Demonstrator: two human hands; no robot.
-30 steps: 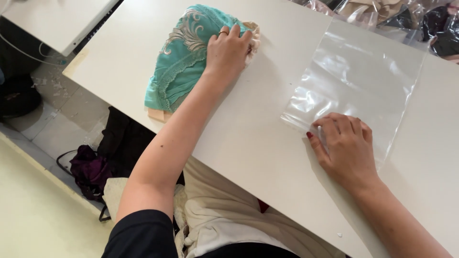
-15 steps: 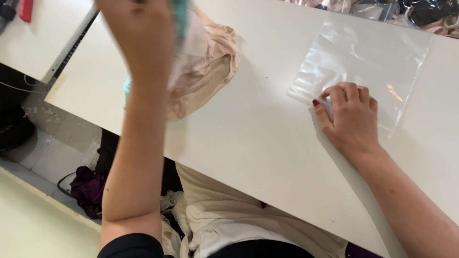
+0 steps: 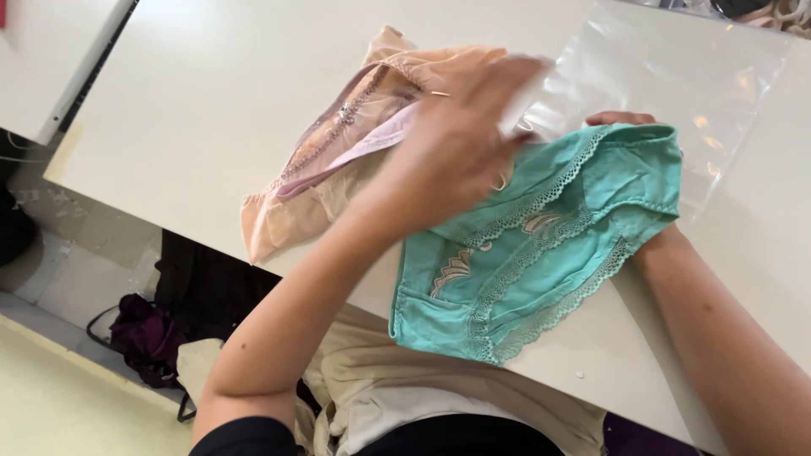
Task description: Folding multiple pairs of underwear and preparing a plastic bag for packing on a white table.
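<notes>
Left hand: our left hand (image 3: 460,143) sits at the centre of the frame, blurred, its grip closed on the upper edge of the teal lace underwear (image 3: 541,245).
Right hand: our right hand (image 3: 621,120) is mostly hidden under the teal fabric at right of centre; only the fingertips show above it, so we cannot tell how its grip stands.
Teal piece: spread flat on the white counter (image 3: 211,101), its upper right corner overlapping the clear plastic bag (image 3: 676,67).
Bag: lies flat in the upper right of the frame, and we see nothing inside it.
Peach piece: the peach underwear (image 3: 338,160) lies crumpled just left of the teal one, partly under our left hand.
Progress: we judge the teal piece laid out beside the bag but not yet folded or slipped in; the peach piece is untouched.
</notes>
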